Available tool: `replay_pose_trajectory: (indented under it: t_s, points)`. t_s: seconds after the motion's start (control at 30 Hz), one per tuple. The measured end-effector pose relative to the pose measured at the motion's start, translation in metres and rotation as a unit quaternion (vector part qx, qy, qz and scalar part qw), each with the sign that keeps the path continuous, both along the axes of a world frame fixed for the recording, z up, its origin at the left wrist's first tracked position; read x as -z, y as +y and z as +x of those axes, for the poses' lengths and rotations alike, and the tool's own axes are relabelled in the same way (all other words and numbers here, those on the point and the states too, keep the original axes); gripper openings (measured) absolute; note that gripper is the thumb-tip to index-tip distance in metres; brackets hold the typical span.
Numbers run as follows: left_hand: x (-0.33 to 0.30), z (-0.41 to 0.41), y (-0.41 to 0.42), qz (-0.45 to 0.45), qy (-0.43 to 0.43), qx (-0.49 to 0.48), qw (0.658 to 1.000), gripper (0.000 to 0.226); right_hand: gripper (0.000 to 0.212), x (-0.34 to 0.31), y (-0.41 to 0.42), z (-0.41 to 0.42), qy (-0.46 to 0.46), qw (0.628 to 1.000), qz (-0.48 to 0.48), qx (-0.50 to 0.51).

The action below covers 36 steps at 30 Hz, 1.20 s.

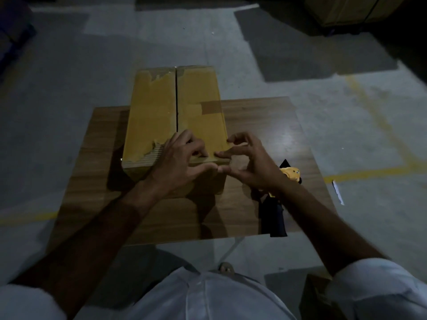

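A cardboard box [198, 116] lies lengthwise on the middle of a small wooden desk [92, 181]. Its far end juts past the desk's back edge, and its two top flaps are closed along a dark centre seam. Torn tape remnants show on the left flap, and a darker tape patch [211, 107] sits on the right one. The left hand [180, 162] lies over the box's near end. Its fingers are curled onto the top just right of the seam and its thumb runs along the near edge, so its grip is clamped on that edge. The right hand [251, 162] is just beside it, thumb tip meeting the left thumb and index fingertip touching the top. Its other fingers arch loosely above, and its grip is apart. The dim light hides whether any tape end lies under the fingertips. A yellow and black tape dispenser [292, 173] rests on the desk to the right, its middle covered by the right wrist. The box's near face is in shadow. Stacked cartons [346, 10] are cut off at the top right, and a white paper scrap [337, 192] lies on the concrete floor [69, 77].
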<state>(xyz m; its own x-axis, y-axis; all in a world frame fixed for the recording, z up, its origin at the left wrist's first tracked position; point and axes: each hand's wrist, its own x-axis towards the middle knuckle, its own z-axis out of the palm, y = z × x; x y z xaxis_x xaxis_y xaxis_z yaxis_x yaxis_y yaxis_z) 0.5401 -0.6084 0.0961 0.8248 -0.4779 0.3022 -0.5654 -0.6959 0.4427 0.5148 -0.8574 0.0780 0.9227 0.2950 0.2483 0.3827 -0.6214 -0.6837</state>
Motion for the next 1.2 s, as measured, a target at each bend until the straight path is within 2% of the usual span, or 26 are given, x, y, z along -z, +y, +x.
replay_pose_trajectory:
  t_s: [0.13, 0.27, 0.37, 0.53, 0.6, 0.67, 0.73, 0.83, 1.0, 1.1, 1.2]
  points:
    - [0.008, -0.002, -0.007, -0.014, -0.031, -0.008, 0.999, 0.041, 0.032, 0.001, -0.003, 0.007, -0.018, 1.0, -0.009, -0.001]
    - [0.016, -0.01, -0.009, 0.006, -0.06, -0.03, 0.998, 0.036, 0.034, 0.019, 0.009, -0.006, -0.041, 0.998, 0.023, 0.043]
    - [0.011, -0.013, -0.007, 0.01, -0.04, -0.026, 0.999, 0.036, 0.035, 0.015, 0.011, -0.008, -0.054, 0.997, 0.01, 0.05]
    - [0.006, -0.016, 0.005, -0.04, 0.003, -0.035, 0.999, 0.025, 0.042, -0.007, 0.016, 0.008, -0.099, 0.991, -0.09, -0.002]
    - [0.008, -0.018, 0.005, -0.039, -0.016, -0.047, 0.998, 0.022, 0.04, -0.003, 0.023, 0.009, -0.111, 0.99, -0.082, -0.001]
    - [0.009, -0.023, 0.001, -0.033, -0.016, -0.063, 0.997, 0.029, 0.033, 0.009, 0.026, 0.002, -0.102, 0.994, -0.048, 0.012]
    - [0.007, -0.025, 0.0, -0.021, -0.002, -0.057, 0.998, 0.037, 0.035, 0.018, 0.027, -0.007, -0.106, 0.993, -0.03, 0.03]
    - [-0.002, -0.028, 0.015, -0.038, 0.029, -0.047, 0.998, 0.032, 0.035, 0.013, 0.03, -0.009, -0.135, 0.989, -0.053, 0.034]
    - [-0.007, -0.032, 0.044, -0.027, 0.015, -0.115, 0.993, 0.029, 0.026, -0.01, 0.052, 0.004, -0.159, 0.981, -0.109, 0.018]
    - [-0.006, -0.031, 0.045, -0.041, 0.023, -0.106, 0.993, 0.026, 0.028, -0.008, 0.067, 0.006, -0.161, 0.981, -0.11, 0.02]
    - [-0.005, -0.03, 0.052, -0.036, 0.028, -0.085, 0.995, 0.035, 0.027, -0.001, 0.068, 0.0, -0.14, 0.983, -0.116, 0.033]
